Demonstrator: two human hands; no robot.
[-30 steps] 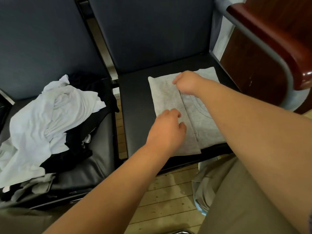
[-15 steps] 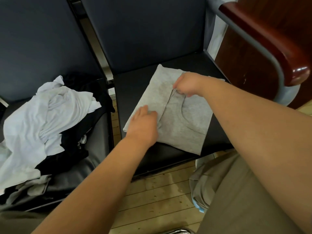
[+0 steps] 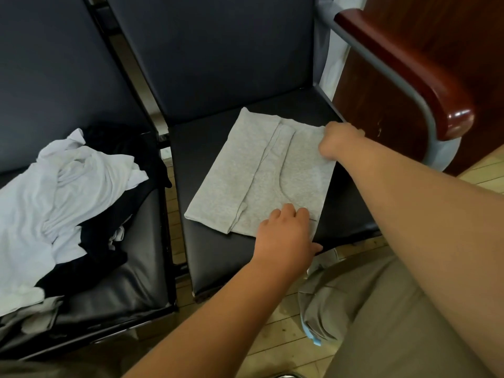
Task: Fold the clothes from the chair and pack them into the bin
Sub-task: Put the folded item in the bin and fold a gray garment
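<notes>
Two hands: both at the folded light-grey knit garment (image 3: 272, 170), one on each right-side corner.
Left hand (image 3: 285, 236): fingers curled close together onto the near corner, thumb along its edge (under the cloth or not, I cannot tell).
Right hand (image 3: 338, 143): fingers bunched, pinching the far corner.
Garment: flat, askew on the black padded chair seat (image 3: 218, 255).
Neighbouring seat: crumpled pile of white and black clothes (image 3: 68, 192).
</notes>
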